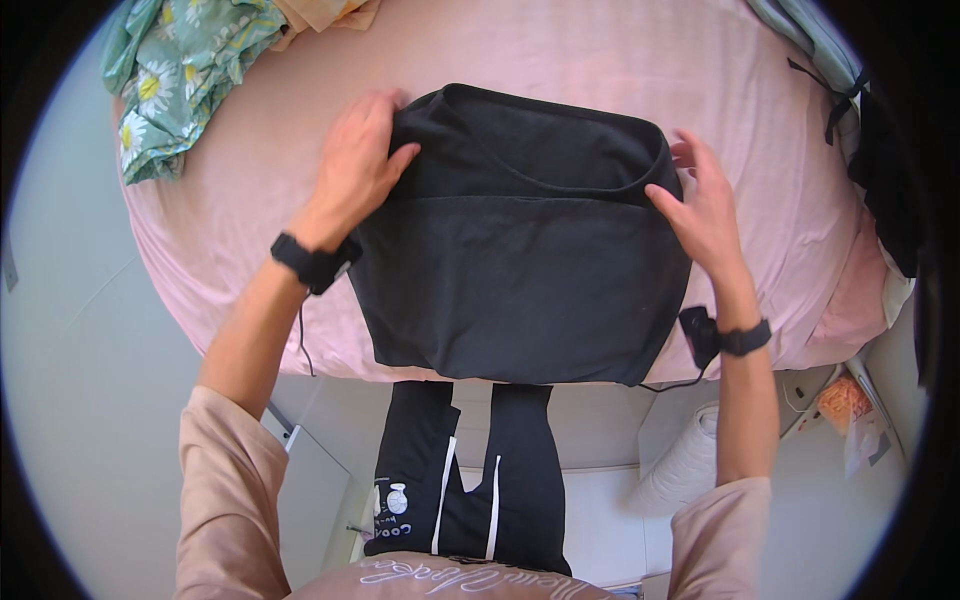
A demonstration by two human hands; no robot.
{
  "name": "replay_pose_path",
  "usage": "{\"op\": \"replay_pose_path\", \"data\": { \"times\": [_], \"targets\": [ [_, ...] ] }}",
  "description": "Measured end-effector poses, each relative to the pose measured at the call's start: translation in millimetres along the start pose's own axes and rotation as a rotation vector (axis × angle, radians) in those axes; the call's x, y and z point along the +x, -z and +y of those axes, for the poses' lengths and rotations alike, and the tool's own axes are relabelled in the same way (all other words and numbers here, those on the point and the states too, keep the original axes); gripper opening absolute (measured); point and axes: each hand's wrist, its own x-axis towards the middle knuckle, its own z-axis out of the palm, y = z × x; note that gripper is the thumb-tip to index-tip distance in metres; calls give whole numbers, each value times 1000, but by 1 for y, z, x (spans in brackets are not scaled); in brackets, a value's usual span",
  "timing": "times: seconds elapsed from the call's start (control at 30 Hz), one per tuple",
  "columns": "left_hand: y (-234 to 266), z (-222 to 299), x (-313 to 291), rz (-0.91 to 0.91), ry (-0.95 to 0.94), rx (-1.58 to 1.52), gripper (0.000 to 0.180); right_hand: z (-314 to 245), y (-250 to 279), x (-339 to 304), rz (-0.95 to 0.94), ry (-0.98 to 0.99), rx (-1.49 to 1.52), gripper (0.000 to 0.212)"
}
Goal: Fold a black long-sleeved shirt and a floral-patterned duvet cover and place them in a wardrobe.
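A black top [530,280], folded into a rough block, lies on the pink bed sheet with its wide neckline away from me. The neck opening sags, showing the inside of the cloth. At its far left corner my left hand [357,160] holds the side edge, thumb over the fabric and fingers along the edge. My right hand [704,200] grips the far right corner beside the neckline, its thumb on the front and its fingers bent around the edge. The lower edge of the top reaches the near edge of the bed.
Green daisy-print cloth [165,85] lies at the far left, beside peach fabric [325,12]. Dark clothing [882,170] is heaped at the right edge. Below the bed, a white roll [685,455] stands near my right arm. Black devices with cables are strapped to both wrists.
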Motion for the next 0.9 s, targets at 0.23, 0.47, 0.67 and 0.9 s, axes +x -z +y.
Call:
{"op": "replay_pose_path", "data": {
  "times": [0.23, 0.47, 0.67, 0.9],
  "targets": [
    [20, 0, -28, 121, -86, -73, 14, -1, 10, -14, 52, 317, -222, 16],
    [-7, -18, -107, 70, -238, 95, 23, 25, -20, -61, 113, 415, -394, 31],
    [-8, 3, -115, 251, 255, -114, 30, 18, -12, -72, 252, 129, -225, 48],
    [8, -2, -131, -20, 442, -13, 19, 35, 12, -77, 33, -87, -124, 20]
  ]
}}
